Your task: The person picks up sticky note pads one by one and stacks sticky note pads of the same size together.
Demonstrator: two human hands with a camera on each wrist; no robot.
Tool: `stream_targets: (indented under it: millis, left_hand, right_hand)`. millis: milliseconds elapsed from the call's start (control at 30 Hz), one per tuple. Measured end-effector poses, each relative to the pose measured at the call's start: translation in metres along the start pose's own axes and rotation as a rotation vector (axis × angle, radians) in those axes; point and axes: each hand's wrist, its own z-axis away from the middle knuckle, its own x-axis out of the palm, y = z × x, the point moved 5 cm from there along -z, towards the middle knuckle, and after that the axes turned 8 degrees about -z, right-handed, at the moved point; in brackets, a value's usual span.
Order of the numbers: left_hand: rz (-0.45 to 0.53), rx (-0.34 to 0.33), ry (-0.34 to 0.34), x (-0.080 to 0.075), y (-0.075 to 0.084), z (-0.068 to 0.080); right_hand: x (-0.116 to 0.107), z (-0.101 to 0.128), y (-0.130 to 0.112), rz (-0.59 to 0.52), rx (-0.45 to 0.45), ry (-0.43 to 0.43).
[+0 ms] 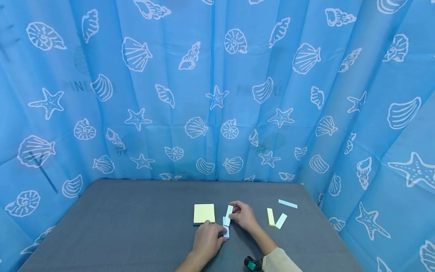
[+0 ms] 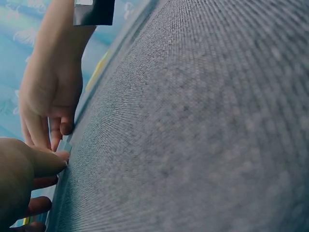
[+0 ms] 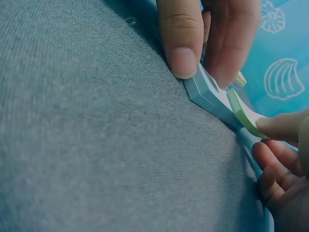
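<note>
**Both hands working small sticky note pads mid-worktop**

Right hand (image 1: 242, 216) is pinching a pale blue pad (image 1: 229, 214) between thumb and fingers, lifting its near end off the grey worktop (image 1: 136, 226). Left hand (image 1: 207, 241) is sitting at about 7 o'clock from it, fingers curled, fingertips pressing down on another small pale pad (image 1: 225, 231) lying flat right beside the blue one. A square yellow pad (image 1: 204, 214) is lying at 9 o'clock, just beside the hands. Out at 3 o'clock there's a narrow yellow strip (image 1: 270, 217), a pale strip (image 1: 281, 221) touching it, and a blue strip (image 1: 287, 204) farther back. Blue seashell curtain (image 1: 217, 94) is hanging all around.
</note>
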Motion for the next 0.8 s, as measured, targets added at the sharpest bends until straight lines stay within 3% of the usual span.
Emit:
stream_targets:
  millis: [233, 800]
  left_hand:
    - [-0.004, -0.068, -0.079, 0.002, -0.001, -0.002]
    - [-0.006, -0.025, -0.077, 0.0, 0.0, -0.002]
  right_hand:
    - [0.005, 0.0, -0.003, 0.028, 0.087, -0.082]
    - [0.009, 0.002, -0.014, -0.004, 0.082, -0.328]
